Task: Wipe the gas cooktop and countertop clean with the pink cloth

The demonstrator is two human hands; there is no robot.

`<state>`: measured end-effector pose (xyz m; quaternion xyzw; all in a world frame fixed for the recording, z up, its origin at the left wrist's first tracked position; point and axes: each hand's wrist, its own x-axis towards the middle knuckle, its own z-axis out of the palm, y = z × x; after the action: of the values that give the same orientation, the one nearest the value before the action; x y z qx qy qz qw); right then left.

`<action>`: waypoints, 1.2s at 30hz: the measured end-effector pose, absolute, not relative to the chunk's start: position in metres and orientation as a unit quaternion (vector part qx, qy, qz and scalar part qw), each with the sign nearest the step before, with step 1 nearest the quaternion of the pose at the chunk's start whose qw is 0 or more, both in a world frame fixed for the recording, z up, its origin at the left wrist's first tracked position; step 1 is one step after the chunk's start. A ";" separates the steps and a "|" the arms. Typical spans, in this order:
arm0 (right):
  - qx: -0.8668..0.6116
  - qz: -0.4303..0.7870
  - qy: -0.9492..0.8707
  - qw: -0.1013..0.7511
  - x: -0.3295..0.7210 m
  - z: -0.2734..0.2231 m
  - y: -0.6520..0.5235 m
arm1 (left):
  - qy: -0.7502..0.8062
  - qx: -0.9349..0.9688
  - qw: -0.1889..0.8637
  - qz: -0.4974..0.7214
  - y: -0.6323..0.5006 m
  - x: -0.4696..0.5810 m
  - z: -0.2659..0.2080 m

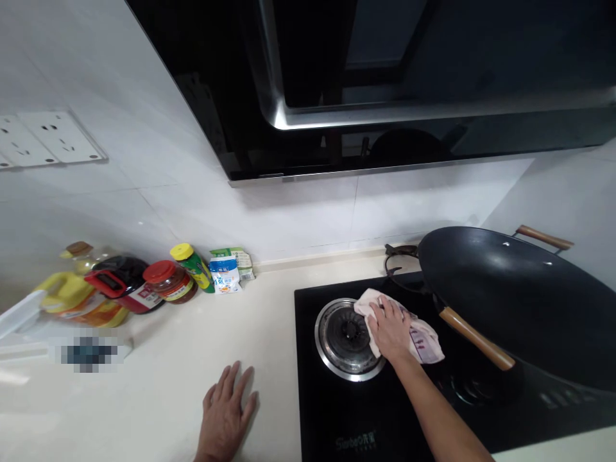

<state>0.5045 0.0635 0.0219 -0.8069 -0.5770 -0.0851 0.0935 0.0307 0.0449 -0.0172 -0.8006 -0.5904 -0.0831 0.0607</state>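
My right hand [391,327] presses a pale pink cloth [426,341] against the black glass cooktop [317,417], with the fingers over its top. The cloth bunches under the palm and overlaps the right edge of the round burner [350,339], which has a bright metal ring. My left hand [227,410] lies on the pale countertop [260,321] to the left of the cooktop. Its fingers are spread, and nothing is in it.
A large black wok [520,301] with wooden handles sits over the cooktop's right side. A dark metal pot stand [402,263] shows behind it. Bottles, a red-lidded jar [171,282] and small packets [225,276] line the wall. A black range hood [385,77] hangs above.
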 end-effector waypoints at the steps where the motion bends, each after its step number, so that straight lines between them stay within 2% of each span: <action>1: -0.814 -0.080 -0.568 0.091 0.508 0.023 0.070 | -0.593 -0.799 0.059 -0.081 0.045 0.031 -0.017; 5: -0.807 -0.071 -0.580 0.085 0.509 0.026 0.065 | -0.599 -0.796 0.047 -0.079 0.044 0.033 -0.014; 10: -0.785 -0.089 -0.605 0.100 0.472 0.012 -0.002 | -0.598 -0.797 0.037 -0.079 0.043 0.034 -0.013; 17: -0.674 0.032 -0.731 0.096 0.465 -0.007 -0.085 | -0.602 -0.795 0.026 -0.072 0.041 0.034 -0.012; 20: -0.648 0.041 -0.755 0.091 0.479 -0.009 -0.097 | -0.600 -0.796 0.032 -0.076 0.040 0.034 -0.013; 24: -0.654 -0.001 -0.749 0.105 0.479 -0.009 -0.098 | -0.596 -0.798 0.039 -0.079 0.039 0.034 -0.013; 31: -0.541 0.118 -0.829 0.078 0.413 0.016 -0.061 | -0.596 -0.799 0.031 -0.075 0.037 0.034 -0.013; 36: -0.586 0.116 -0.797 0.084 0.352 0.028 0.008 | -0.598 -0.796 0.031 -0.088 0.036 0.034 -0.015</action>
<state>0.3524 0.0077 0.0284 -0.5862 -0.7973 0.1162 0.0842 0.0342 0.0361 -0.0154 -0.7963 -0.5978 -0.0875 0.0305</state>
